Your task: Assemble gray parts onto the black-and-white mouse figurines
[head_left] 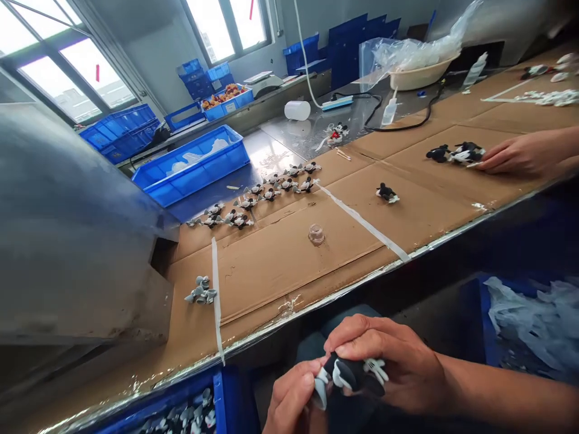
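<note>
In front of my lap, below the table's edge, my right hand [389, 349] is closed around a black-and-white toy figurine [348, 372] with white gloved hands. My left hand [289, 392] pinches a grey cone-shaped piece [320, 392] at the figurine's left end. The two parts touch; whether they are joined is hidden by my fingers. On the cardboard, a cluster of similar grey cone pieces [201, 292] lies left of a white tape strip. Several figurines [269, 194] with grey parts lie in rows farther back. A small clear dish [316, 234] sits mid-table.
A blue bin [219, 398] of figurine parts stands below left. Another person's hand [525, 154] touches figurines at right; one black figurine [386, 193] lies nearer. A metal housing [81, 229] blocks the left side. A blue crate [194, 163] and dropper bottle [389, 110] stand behind.
</note>
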A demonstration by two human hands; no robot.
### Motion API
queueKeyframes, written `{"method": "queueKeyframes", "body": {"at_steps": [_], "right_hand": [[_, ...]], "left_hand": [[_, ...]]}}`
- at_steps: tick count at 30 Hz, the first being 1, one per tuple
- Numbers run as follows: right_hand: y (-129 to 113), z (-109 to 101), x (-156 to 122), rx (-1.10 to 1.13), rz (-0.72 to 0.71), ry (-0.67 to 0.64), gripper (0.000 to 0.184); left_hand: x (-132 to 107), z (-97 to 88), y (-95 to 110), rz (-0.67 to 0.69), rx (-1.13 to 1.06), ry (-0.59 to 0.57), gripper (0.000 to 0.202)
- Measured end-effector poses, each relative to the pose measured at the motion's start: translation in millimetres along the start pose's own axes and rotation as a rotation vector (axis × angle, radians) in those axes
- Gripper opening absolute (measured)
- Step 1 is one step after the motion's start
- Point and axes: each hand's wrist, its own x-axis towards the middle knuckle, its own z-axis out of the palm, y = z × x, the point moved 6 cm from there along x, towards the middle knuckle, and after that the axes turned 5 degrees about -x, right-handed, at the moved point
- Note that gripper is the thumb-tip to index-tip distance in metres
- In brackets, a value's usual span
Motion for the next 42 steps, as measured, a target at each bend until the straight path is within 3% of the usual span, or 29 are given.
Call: {"method": "queueKeyframes", "body": {"at_steps": [3, 6, 9, 13, 19, 23, 29, 33, 36, 38, 42], "right_hand": [[4.6, 10.8, -7.4, 0.098, 0.217, 0.111, 0.032], [20.7, 35.5, -30.8, 0.255, 0.671, 0.188, 0.015], [25.6, 77.8, -59.6, 0.448, 1.074, 0.089, 0.033], [12.5, 126.5, -83.5, 0.605, 1.325, -0.092, 0.048], [-1.7, 168.6, -97.4, 0.679, 1.323, -0.287, 0.042], [2.9, 185.0, -112.4, 0.612, 1.353, -0.359, 0.055], [-0.3, 199.0, -101.5, 0.531, 1.095, -0.456, 0.047], [-5.7, 208.3, -94.5, 0.537, 0.999, -0.481, 0.045], [-5.8, 210.1, -95.8, 0.505, 0.977, -0.520, 0.044], [-1.9, 205.7, -98.1, 0.485, 1.014, -0.534, 0.045], [14.1, 188.9, -105.6, 0.468, 1.131, -0.535, 0.038]], "left_hand": [[-17.4, -11.9, -6.8, -0.246, -0.053, 0.175, 0.038], [-38.4, -23.5, -14.8, -0.506, -0.148, 0.347, 0.050], [-50.9, -34.4, -16.8, -0.676, -0.262, 0.377, 0.041], [-64.5, -67.4, -3.2, -0.711, -0.283, 0.484, 0.036], [-97.6, -109.7, 9.6, -0.747, -0.213, 0.658, 0.041], [-110.9, -125.0, 7.0, -0.759, -0.259, 0.750, 0.042], [-115.6, -143.2, 7.5, -0.758, -0.177, 0.778, 0.040], [-125.7, -157.4, -5.0, -0.791, -0.167, 0.780, 0.043], [-127.1, -201.3, -11.3, -0.788, -0.085, 0.831, 0.044], [-121.6, -254.6, -4.7, -0.739, 0.040, 0.922, 0.040], [-103.8, -377.5, 23.2, -0.704, 0.272, 1.045, 0.008]]}}
